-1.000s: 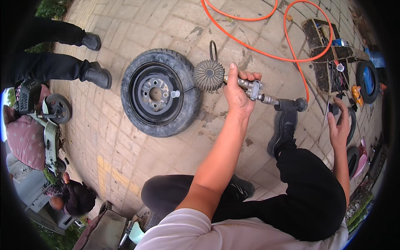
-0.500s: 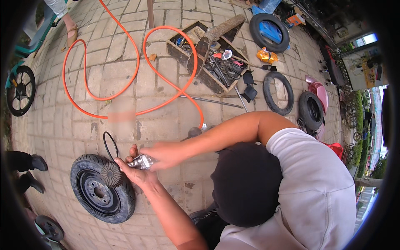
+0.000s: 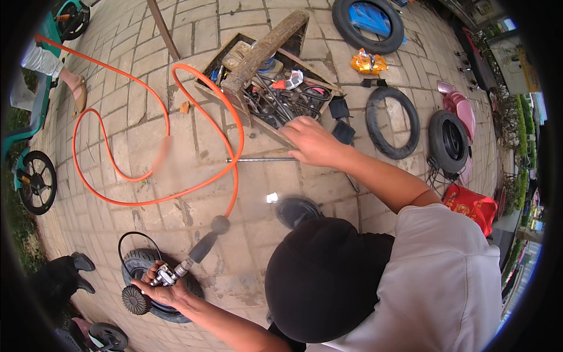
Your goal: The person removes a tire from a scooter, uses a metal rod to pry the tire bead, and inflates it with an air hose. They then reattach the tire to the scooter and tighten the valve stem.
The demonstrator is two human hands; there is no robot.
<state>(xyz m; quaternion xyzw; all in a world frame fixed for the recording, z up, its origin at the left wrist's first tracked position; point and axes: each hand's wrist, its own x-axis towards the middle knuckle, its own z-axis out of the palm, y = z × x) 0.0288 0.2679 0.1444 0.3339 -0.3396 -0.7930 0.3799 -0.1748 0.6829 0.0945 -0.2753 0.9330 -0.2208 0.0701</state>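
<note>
A silver tire inflator (image 3: 166, 276) with a round ribbed gauge (image 3: 136, 300) and a thin black hose is gripped in my left hand (image 3: 161, 287), above a small wheel with a black tire (image 3: 190, 314). The inflator joins a dark sleeve (image 3: 203, 247), a grey ball (image 3: 220, 224) and the orange air hose (image 3: 239, 188). My right hand (image 3: 316, 142) is bent over the near corner of the wooden toolbox (image 3: 270, 132), thumb to one side and fingers to the other; its fingertips are partly hidden. Loose tools fill the box, and a thick wooden handle (image 3: 272, 50) spans it.
A metal rod (image 3: 258, 159) lies near the toolbox. Beyond my right arm are a bare tire (image 3: 404, 146), another tire (image 3: 437, 141), pink panels (image 3: 462, 111) and a red bag (image 3: 474, 205). The hose loops across the paving. People's feet (image 3: 82, 262) show at the left.
My right hand has left the inflator and reached across to the toolbox. The orange hose is now joined to the inflator, which my left hand still holds by the wheel. The view has shifted.
</note>
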